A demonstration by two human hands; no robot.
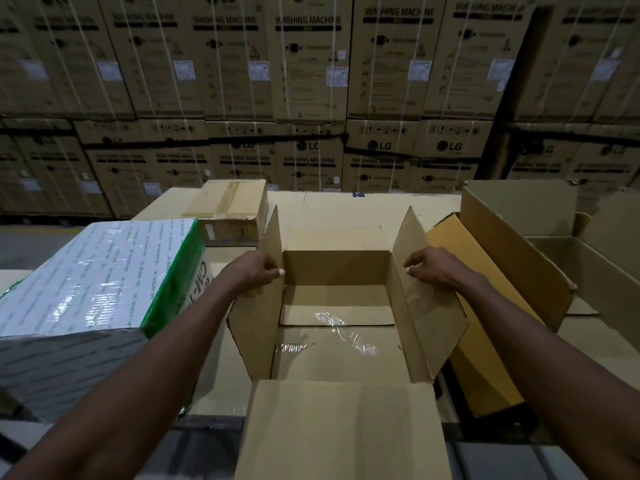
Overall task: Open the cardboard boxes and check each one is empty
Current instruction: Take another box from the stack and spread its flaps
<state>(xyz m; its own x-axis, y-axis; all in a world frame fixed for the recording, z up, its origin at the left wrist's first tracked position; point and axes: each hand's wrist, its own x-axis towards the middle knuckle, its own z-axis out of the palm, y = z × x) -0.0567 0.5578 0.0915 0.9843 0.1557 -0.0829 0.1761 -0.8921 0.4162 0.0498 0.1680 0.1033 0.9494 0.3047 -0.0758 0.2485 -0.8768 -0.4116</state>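
Note:
A brown cardboard box (337, 268) stands open in front of me, all its flaps folded outward. My left hand (254, 271) pinches the left side flap (258, 320) near its top. My right hand (434, 268) pinches the right side flap (429, 313) the same way. Inside, only the bare cardboard floor (337, 301) and some loose clear tape (341, 329) show. The near flap (343, 427) hangs toward me.
A white and green wrapped carton (93, 282) sits at the left. A small taped box (230, 206) lies behind it. At the right stand another open box (585, 268) and a yellowish flat carton (481, 337). Stacked washing machine cartons (311, 98) form a wall behind.

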